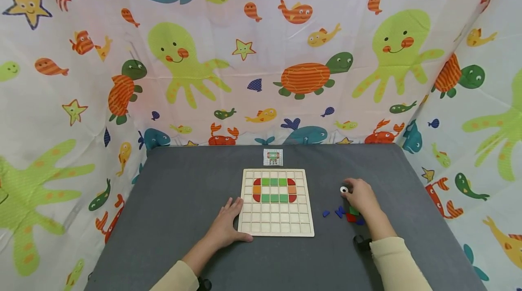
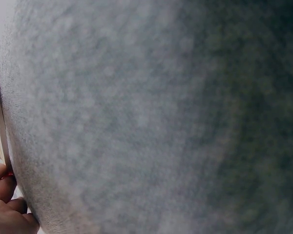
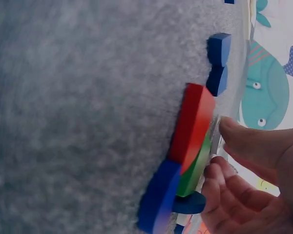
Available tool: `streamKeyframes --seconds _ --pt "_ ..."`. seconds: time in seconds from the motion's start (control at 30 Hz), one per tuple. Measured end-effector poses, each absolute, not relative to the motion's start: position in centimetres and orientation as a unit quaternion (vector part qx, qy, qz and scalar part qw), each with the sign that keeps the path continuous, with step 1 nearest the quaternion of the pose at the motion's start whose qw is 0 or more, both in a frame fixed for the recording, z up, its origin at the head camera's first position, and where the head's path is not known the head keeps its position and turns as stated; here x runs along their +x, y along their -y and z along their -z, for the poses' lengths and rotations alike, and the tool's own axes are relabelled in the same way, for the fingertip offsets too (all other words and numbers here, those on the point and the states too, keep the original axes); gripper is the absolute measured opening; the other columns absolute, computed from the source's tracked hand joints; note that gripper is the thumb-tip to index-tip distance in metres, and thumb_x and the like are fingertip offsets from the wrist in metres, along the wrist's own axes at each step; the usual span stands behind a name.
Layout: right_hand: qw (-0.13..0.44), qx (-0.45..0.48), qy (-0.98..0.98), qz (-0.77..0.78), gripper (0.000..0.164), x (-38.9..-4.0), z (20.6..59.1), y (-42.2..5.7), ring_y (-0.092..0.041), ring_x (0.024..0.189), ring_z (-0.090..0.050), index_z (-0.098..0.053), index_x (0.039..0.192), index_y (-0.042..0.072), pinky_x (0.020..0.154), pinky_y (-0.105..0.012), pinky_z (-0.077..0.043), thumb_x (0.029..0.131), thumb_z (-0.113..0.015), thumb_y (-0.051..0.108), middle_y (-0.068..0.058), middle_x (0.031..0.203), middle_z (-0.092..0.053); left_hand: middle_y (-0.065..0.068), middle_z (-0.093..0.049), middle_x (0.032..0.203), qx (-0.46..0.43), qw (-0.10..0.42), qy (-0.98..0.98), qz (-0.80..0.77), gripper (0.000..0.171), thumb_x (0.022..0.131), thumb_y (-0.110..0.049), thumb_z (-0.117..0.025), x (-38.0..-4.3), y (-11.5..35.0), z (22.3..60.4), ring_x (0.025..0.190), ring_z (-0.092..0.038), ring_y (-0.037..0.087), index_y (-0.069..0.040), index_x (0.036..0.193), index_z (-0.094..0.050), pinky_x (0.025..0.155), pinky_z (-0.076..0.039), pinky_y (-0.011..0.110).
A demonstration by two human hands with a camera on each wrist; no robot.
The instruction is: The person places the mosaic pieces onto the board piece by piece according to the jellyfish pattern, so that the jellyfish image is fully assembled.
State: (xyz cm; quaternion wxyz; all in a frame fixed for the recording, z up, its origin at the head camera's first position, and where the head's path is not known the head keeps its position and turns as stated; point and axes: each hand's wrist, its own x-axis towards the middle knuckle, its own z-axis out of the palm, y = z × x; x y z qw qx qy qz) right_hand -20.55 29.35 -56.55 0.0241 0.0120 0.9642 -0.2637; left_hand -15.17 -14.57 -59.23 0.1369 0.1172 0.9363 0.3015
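Note:
A wooden grid board (image 1: 276,229) lies in the middle of the table, with red, green and orange pieces forming a rounded band in its upper rows. My left hand (image 1: 225,225) rests at its lower left corner, fingers along the left edge and thumb by the bottom edge. My right hand (image 1: 362,196), right of the board, pinches a round white piece with a black dot (image 1: 344,189) between thumb and fingers. Below that hand lie a red piece (image 3: 193,126), a green piece (image 3: 194,168) and several blue pieces (image 3: 158,197), close together and partly overlapping.
A small printed card (image 1: 273,157) with a coloured grid picture lies behind the board. Between board and right hand are loose blue pieces (image 1: 326,213). The grey table (image 1: 195,177) ends at a curtain (image 1: 244,23) printed with sea animals.

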Motion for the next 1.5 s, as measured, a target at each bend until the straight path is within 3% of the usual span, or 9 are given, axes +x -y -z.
streamKeyframes --seconds 0.33,0.57,0.8,1.2,1.5 --pt "0.042 -0.008 -0.968 0.247 0.024 -21.1 56.8 -29.4 -0.035 0.091 -0.065 -0.071 0.11 -0.006 0.078 -0.052 -0.056 0.091 -0.073 0.008 -0.022 0.101 -0.067 0.012 -0.027 0.166 0.122 0.131 -0.935 -0.306 0.124 0.063 -0.048 -0.094 -15.1 14.7 59.1 0.156 -0.013 0.036 -0.005 0.159 -0.028 0.125 -0.017 0.058" --pt "0.023 -0.029 -0.973 0.228 0.024 -21.0 56.5 -28.8 -0.034 0.093 -0.065 -0.071 0.112 -0.001 0.081 -0.053 -0.056 0.094 -0.072 0.013 -0.019 0.104 -0.065 0.012 -0.026 0.166 0.122 0.137 -0.935 -0.304 0.124 0.064 -0.047 -0.094 -15.1 14.7 58.9 0.157 -0.012 0.035 -0.006 0.16 -0.028 0.125 -0.016 0.057" --pt "-0.014 -0.05 -0.968 0.244 0.023 -21.0 55.3 -27.0 -0.031 0.09 -0.067 -0.072 0.112 0.001 0.075 -0.049 -0.057 0.093 -0.073 0.014 -0.015 0.101 -0.066 0.012 -0.026 0.166 0.122 0.134 -0.935 -0.304 0.124 0.064 -0.049 -0.094 -15.2 14.7 59.2 0.157 -0.012 0.035 -0.007 0.16 -0.028 0.125 -0.017 0.056" --pt "-0.008 -0.07 -0.963 0.259 0.025 -21.6 54.2 -23.4 -0.028 0.092 -0.068 -0.073 0.114 0.006 0.076 -0.047 -0.059 0.092 -0.076 0.017 -0.013 0.109 -0.067 0.012 -0.026 0.166 0.124 0.131 -0.935 -0.305 0.124 0.063 -0.05 -0.094 -15.1 14.7 59.4 0.156 -0.012 0.036 -0.006 0.16 -0.028 0.125 -0.017 0.058" --pt "-0.019 -0.098 -0.96 0.263 0.026 -22.0 54.2 -21.1 -0.024 0.089 -0.068 -0.075 0.114 0.007 0.075 -0.045 -0.059 0.09 -0.078 0.018 -0.009 0.104 -0.068 0.01 -0.025 0.167 0.12 0.137 -0.935 -0.304 0.125 0.064 -0.05 -0.093 -15.2 14.7 59.3 0.157 -0.011 0.035 -0.008 0.16 -0.027 0.125 -0.016 0.057"
